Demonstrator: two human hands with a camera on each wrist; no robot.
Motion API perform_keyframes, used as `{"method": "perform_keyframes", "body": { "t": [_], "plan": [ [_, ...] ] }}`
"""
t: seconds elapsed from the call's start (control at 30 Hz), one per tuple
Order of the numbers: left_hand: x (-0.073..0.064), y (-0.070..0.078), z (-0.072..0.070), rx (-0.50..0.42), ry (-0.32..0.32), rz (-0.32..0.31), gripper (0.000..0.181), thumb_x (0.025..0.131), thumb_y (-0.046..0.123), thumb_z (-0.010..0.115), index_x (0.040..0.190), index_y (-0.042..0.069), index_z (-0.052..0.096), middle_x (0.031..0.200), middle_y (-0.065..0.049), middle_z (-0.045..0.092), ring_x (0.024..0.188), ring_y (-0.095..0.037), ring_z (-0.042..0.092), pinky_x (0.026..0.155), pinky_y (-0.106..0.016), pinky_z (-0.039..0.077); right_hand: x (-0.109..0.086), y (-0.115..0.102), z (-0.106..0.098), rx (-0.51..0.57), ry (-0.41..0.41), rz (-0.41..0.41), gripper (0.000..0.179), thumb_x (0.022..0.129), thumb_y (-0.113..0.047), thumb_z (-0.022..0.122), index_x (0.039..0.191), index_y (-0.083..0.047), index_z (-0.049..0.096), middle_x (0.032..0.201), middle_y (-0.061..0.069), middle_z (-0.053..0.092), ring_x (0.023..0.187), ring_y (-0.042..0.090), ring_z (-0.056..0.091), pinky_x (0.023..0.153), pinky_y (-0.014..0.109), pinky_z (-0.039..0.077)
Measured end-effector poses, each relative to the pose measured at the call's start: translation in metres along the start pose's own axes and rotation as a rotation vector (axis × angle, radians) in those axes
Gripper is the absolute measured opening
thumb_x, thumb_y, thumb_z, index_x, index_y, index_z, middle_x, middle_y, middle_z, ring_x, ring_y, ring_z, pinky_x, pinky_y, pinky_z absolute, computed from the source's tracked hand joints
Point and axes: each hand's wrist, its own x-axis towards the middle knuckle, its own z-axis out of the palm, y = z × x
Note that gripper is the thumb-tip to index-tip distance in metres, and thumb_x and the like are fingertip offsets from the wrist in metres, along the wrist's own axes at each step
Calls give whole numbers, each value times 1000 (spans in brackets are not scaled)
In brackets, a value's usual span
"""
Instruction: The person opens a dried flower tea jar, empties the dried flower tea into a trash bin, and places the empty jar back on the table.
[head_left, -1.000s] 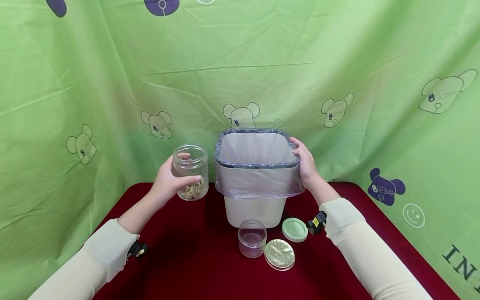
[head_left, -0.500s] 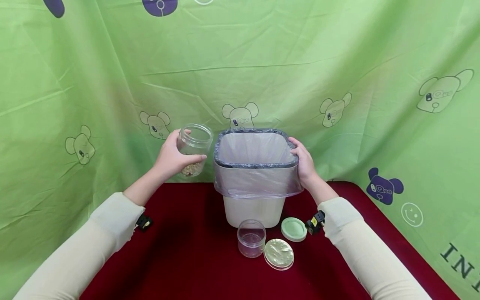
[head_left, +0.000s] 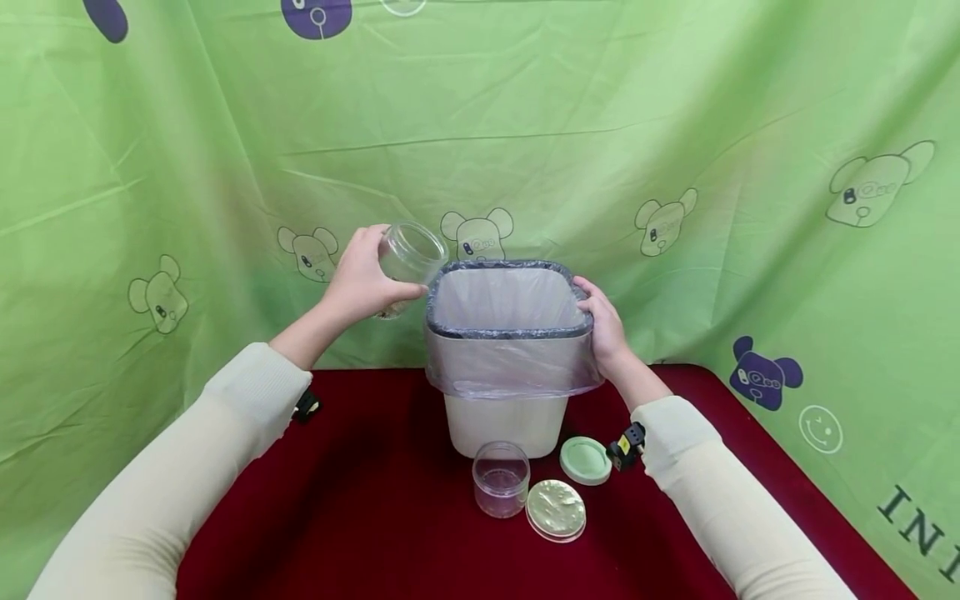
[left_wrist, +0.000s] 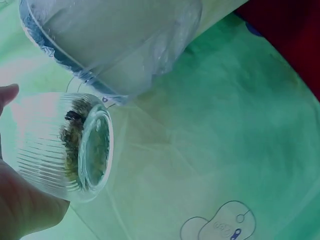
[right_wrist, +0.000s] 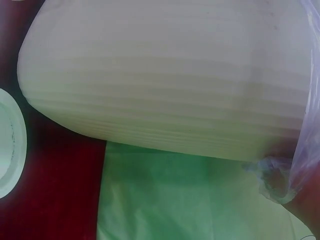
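My left hand (head_left: 365, 277) grips a clear ribbed jar (head_left: 411, 254) around its side, raised at the left rim of the bin and tilted with its open mouth toward it. In the left wrist view, dark and yellowish dry bits (left_wrist: 74, 137) lie near the jar's base. The white trash bin (head_left: 506, 425) stands upright, lined with a translucent bag (head_left: 517, 367) folded over its dark-edged rim. My right hand (head_left: 606, 329) holds the bin's right rim, fingers over the edge and the bag. In the right wrist view the bin's wall (right_wrist: 165, 90) fills most of the frame.
In front of the bin, a small clear open jar (head_left: 501, 481) stands on the red-covered table (head_left: 360, 517). Beside it lie a gold foil-topped disc (head_left: 556, 508) and a pale green lid (head_left: 586, 461). A green printed curtain (head_left: 480, 108) hangs behind and at both sides.
My left hand has lifted the jar up and to the right, and tipped it toward the bin. The right hand stays at the bin's rim.
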Motion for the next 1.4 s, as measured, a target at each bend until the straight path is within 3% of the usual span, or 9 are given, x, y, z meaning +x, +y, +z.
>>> {"method": "perform_keyframes", "body": {
  "t": [0.53, 0.83, 1.2, 1.4],
  "plan": [
    [22, 13, 14, 247, -69, 127, 96, 59, 29, 89, 139, 2, 43, 131, -16, 44, 120, -31, 42, 97, -48, 42, -1, 0, -1, -17, 0, 0, 59, 91, -5, 32, 150, -1, 32, 149, 18, 34, 97, 7, 48, 78, 13, 42],
    [29, 20, 22, 389, -98, 250, 88, 56, 25, 87, 132, 4, 48, 120, -14, 48, 111, -31, 45, 88, -46, 47, -2, -1, 0, 6, -7, 17, 59, 91, -5, 31, 150, -1, 31, 152, 16, 31, 111, 13, 42, 88, 16, 37],
    [35, 30, 29, 499, -118, 359, 86, 56, 21, 87, 130, 2, 47, 119, -16, 47, 109, -33, 45, 89, -45, 45, -2, -1, 0, -26, -9, 3, 60, 91, -5, 31, 150, -1, 30, 155, 15, 27, 130, 23, 35, 94, 16, 35],
    [39, 30, 36, 562, -139, 436, 78, 56, 18, 83, 124, 1, 48, 114, -17, 48, 103, -33, 46, 85, -43, 46, -2, 0, 0, -18, -2, 9, 59, 91, -5, 32, 150, -1, 31, 153, 15, 30, 126, 22, 38, 93, 16, 36]
  ]
}}
